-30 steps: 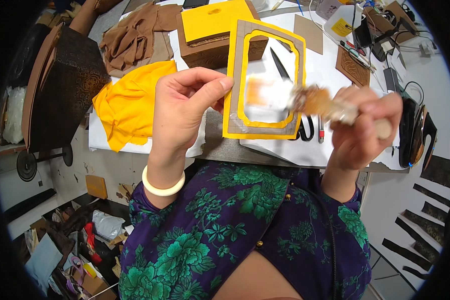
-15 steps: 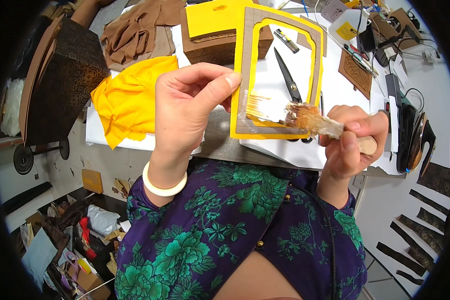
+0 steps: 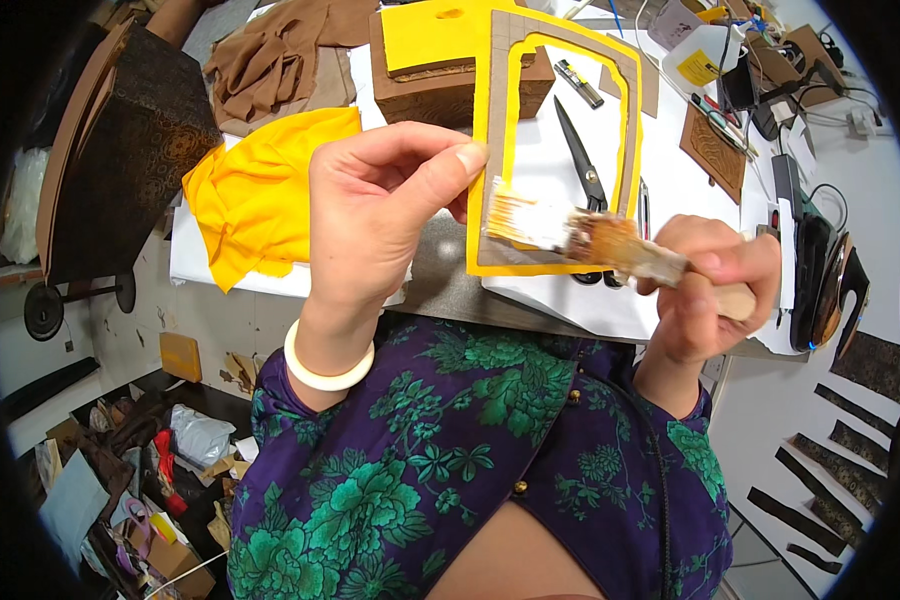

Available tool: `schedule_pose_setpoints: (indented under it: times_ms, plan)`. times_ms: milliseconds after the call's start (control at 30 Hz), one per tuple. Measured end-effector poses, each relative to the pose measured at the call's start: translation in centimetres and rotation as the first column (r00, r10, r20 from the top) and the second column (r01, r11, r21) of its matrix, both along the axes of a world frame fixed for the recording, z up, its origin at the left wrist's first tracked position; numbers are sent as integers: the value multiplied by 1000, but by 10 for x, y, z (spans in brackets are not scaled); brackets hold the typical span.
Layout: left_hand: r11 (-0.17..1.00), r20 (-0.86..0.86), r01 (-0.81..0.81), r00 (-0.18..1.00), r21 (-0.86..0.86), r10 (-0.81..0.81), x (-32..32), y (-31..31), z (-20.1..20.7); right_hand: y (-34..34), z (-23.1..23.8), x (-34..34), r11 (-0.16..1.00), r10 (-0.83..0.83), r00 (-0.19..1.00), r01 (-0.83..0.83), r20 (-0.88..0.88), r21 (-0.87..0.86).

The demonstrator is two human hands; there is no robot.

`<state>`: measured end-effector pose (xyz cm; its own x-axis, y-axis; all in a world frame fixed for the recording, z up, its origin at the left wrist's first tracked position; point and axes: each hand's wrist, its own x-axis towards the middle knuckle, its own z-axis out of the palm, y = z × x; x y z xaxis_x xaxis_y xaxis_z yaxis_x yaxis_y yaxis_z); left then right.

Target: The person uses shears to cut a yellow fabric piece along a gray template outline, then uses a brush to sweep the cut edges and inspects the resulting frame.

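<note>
The left hand (image 3: 375,215) pinches the left edge of a frame (image 3: 560,130) (brown card with yellow borders), its grip clamped there with the thumb on the near face, holding it tilted above the surface (image 3: 610,290). The right hand (image 3: 705,290) has its grip closed round the handle of a brush (image 3: 610,240), whose pale bristles lie against the frame's lower left corner, apparently touching it. Behind the frame, scissors (image 3: 580,160) lie on the surface. Left of the frame sits yellow cloth (image 3: 255,195), and behind its top a brown box (image 3: 440,90) with a yellow lid.
</note>
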<state>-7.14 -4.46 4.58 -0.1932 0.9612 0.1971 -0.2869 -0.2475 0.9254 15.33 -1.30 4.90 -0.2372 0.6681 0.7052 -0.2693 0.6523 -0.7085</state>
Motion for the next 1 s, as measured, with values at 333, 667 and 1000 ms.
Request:
schedule_pose_setpoints:
  times_ms: [333,667,1000]
  plan:
    - [1000,1,17,1000,7,-17,0,-2,0,4,3,0,1000,-26,999,25,44,12]
    - [999,-12,49,999,-3,-49,2,-5,4,9,10,0,1000,-24,997,23,-75,-6]
    - [997,-45,79,996,-4,-80,1,-8,6,20,15,5,999,-50,995,48,88,18]
